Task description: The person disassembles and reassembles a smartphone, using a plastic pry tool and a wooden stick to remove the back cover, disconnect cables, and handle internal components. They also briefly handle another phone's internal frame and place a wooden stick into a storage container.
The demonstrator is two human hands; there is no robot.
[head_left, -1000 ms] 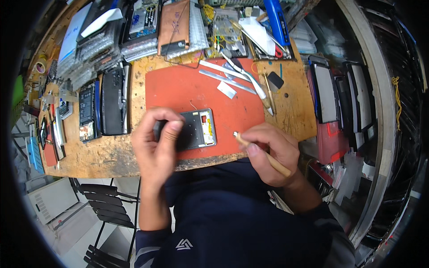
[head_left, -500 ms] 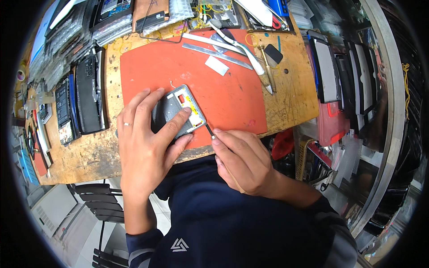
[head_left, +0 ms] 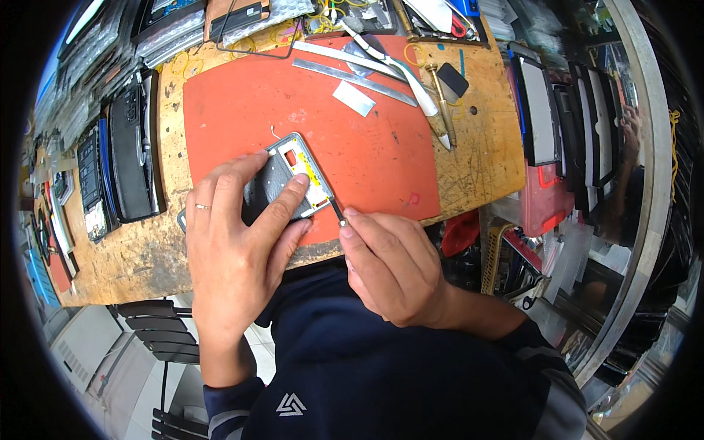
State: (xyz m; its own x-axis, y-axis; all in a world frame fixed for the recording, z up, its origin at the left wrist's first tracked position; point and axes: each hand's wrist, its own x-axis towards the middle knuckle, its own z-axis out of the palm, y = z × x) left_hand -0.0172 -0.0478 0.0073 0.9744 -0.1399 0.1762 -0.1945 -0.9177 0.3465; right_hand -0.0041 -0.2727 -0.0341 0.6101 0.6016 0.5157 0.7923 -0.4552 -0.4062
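Note:
A grey phone frame (head_left: 277, 174) lies tilted on the orange mat (head_left: 367, 165), with a white and yellow section at its far right end. My left hand (head_left: 238, 235) grips it from the left, the thumb pressed onto that end and fingers over the far edge; part of the frame is hidden beneath. Closed in a pinch, my right hand (head_left: 400, 271) holds a thin brush (head_left: 337, 212) with a dark tip and a small metal collar. Its tip touches the frame's near right corner. A thin pale strip sticks out past the frame's far edge.
Farther back on the mat lie a metal ruler (head_left: 356, 82), a white card (head_left: 354, 98), a white-handled tool (head_left: 418, 84) and a brass-coloured tool (head_left: 442, 103). Phone parts (head_left: 132, 150) stand on the wooden table's left. Boxed screens (head_left: 539, 110) line the right side.
The whole view has shifted slightly. Both hands keep their grips on the phone frame and the brush, and the brush tip stays at the same corner.

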